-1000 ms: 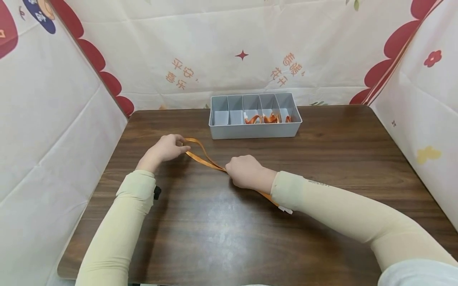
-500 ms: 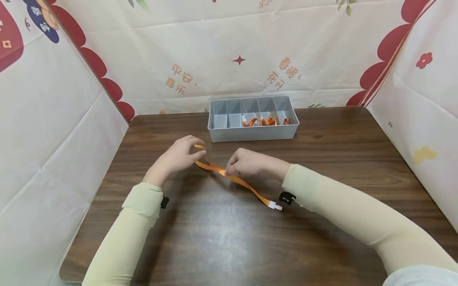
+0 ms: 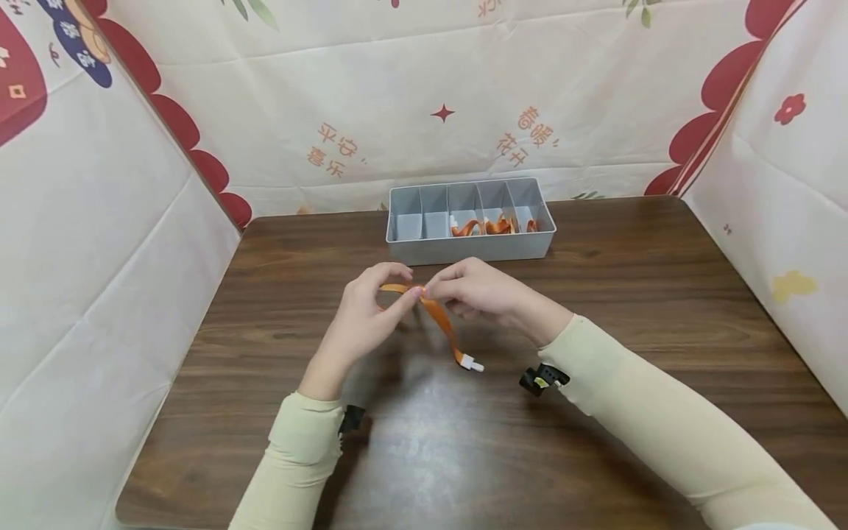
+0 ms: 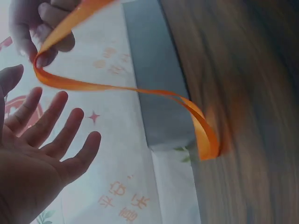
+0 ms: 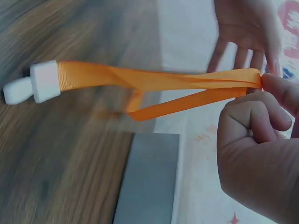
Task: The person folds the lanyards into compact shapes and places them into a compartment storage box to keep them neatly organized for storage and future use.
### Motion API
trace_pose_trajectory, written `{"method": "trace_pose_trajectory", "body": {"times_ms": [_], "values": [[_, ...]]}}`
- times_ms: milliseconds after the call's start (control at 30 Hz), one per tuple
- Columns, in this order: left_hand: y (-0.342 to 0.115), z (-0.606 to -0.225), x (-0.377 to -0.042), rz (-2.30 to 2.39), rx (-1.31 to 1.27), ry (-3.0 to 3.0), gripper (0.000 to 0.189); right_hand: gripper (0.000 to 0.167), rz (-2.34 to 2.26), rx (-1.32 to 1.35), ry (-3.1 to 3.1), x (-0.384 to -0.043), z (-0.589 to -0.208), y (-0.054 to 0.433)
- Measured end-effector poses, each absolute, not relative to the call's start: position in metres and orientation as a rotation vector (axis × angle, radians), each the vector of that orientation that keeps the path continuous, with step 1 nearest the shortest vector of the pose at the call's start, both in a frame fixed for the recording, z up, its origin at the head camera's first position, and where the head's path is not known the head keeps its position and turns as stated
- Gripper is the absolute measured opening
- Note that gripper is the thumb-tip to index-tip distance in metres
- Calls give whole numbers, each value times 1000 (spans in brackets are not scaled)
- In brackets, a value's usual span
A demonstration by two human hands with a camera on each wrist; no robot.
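My right hand (image 3: 486,292) pinches a folded orange lanyard (image 3: 439,318) between thumb and fingertips, above the middle of the table. From the pinch, the lanyard's doubled strap (image 5: 159,80) runs down to a white plastic clip (image 3: 470,362). The rest of the strap hangs in a loop, seen in the left wrist view as an orange band (image 4: 93,87). Close beside the pinch is my left hand (image 3: 363,313), thumb tip near the right fingertips. Its fingers (image 4: 56,116) are spread and fairly straight in the left wrist view, beside the strap and not curled round it.
A grey divided box (image 3: 470,252) stands at the table's back edge, behind both hands. Orange lanyards (image 3: 498,225) lie in its three right compartments. A printed cloth (image 3: 265,110) hangs behind and on both sides of the brown wooden table (image 3: 629,294).
Both hands have come together in front of the box. The right hand has lifted the lanyard's middle, and the clip end has been drawn in leftward. The left hand has moved right.
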State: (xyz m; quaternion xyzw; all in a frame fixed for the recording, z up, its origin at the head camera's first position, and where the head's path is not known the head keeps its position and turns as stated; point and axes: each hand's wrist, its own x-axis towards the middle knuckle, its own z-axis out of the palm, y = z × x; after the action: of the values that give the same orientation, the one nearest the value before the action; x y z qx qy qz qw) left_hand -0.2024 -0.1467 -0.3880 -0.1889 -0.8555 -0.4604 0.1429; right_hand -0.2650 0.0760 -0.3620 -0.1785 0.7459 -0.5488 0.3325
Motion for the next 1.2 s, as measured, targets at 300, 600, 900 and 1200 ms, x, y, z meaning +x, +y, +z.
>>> {"method": "trace_pose_trajectory", "body": {"times_ms": [300, 600, 900, 1200], "values": [[-112, -374, -205, -1603, -482, -2220, 29, 16, -1861, -344, 1808, -252, -337, 81], [-94, -374, -210, -1673, -476, -2118, 18, 20, -2117, -331, 1714, -234, -331, 88], [-85, -383, -211, -1714, -546, -2116, 23, 23, -2176, -299, 1686, -224, -334, 91], [-83, -379, -214, -1611, -682, -2100, 13, 16, -2164, -284, 1761, -223, -330, 90]]}}
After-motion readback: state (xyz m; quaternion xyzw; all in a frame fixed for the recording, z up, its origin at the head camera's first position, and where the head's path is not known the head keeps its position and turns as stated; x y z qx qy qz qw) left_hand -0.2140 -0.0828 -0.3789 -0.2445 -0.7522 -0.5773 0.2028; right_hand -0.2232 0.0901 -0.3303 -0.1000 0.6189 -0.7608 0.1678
